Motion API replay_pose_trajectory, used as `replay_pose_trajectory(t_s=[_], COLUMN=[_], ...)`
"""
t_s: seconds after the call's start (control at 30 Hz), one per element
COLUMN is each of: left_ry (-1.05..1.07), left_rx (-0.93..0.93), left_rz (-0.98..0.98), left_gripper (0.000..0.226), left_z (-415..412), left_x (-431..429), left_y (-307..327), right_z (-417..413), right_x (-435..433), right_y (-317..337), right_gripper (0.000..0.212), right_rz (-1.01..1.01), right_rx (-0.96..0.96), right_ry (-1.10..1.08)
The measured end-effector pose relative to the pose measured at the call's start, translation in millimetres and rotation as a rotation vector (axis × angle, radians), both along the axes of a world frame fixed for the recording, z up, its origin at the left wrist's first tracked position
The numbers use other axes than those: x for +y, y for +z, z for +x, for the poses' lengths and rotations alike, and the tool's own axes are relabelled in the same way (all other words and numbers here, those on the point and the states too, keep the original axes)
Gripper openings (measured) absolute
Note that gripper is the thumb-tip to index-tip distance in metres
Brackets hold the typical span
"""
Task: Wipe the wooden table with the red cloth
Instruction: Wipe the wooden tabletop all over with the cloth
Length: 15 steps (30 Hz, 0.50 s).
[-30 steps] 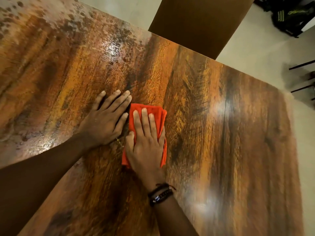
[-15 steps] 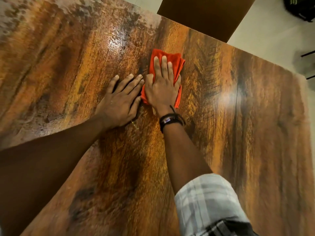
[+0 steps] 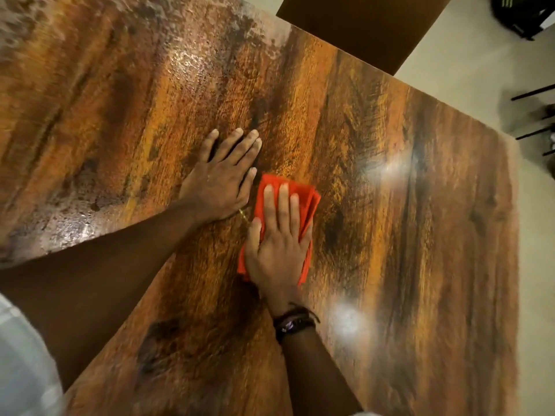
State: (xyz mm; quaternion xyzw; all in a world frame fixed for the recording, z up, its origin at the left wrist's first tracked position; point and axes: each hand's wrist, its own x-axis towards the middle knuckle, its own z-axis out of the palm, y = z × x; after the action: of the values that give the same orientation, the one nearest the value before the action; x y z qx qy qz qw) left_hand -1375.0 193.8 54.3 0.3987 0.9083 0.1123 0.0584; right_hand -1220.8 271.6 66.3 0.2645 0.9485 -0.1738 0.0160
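While the right hand (image 3: 276,253) lies flat on the cloth (image 3: 309,202), its fingers are straight and held close together, pointing away from the person. The thumb stands a little apart, along the cloth's left edge. The palm covers most of the cloth, and red shows only beyond the fingertips, down the right side and at the near left corner. The cloth is folded into a rough rectangle and rests on the table (image 3: 420,235) near the middle of the top, just right of the left hand (image 3: 219,187).

That hand also lies palm down, on bare wood. Its fingers are straight, with the little finger spread from the other three, which sit nearly together. Its thumb points toward the cloth's far left corner and ends just beside it; whether they touch cannot be told. Neither hand pinches or curls round anything.

A dark wristband (image 3: 292,322) circles the right wrist, and a pale sleeve (image 3: 21,370) shows at the lower left corner.

The table has a glossy top of orange and dark brown grain. Two bright glare spots lie on its right half, and mottled pale patches run along its left and far edges.

Beyond the far edge stands a plain brown panel (image 3: 360,25) on a pale floor (image 3: 465,55). A dark bag (image 3: 522,16) lies at the upper right, with thin black rods (image 3: 531,94) below it at the right border.
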Motion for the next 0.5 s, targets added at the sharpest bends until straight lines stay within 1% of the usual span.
replay_pose_trajectory(t_s=[0.13,0.27,0.37,0.5], left_ry=[0.002,-0.002,0.006,-0.023], left_rx=[-0.008,-0.005,-0.007,-0.054], left_rz=[0.0,0.011,0.023,0.066], left_gripper=[0.06,0.061,0.061,0.063], left_z=[0,0,1,1], left_x=[0,1,1,-7], left_y=[-2,-5,-4,1], right_z=[-77,-131,-137,-119], right_x=[42,71,75,61], right_y=[-10,-15,-16,-8], right_gripper=[0.06,0.059,0.06,0.061], right_rz=[0.069,0.066,0.091,0.041], right_rx=[0.075,0.078,0.048,-0.006], right_ry=[-0.019,-0.026,-0.011,-0.029])
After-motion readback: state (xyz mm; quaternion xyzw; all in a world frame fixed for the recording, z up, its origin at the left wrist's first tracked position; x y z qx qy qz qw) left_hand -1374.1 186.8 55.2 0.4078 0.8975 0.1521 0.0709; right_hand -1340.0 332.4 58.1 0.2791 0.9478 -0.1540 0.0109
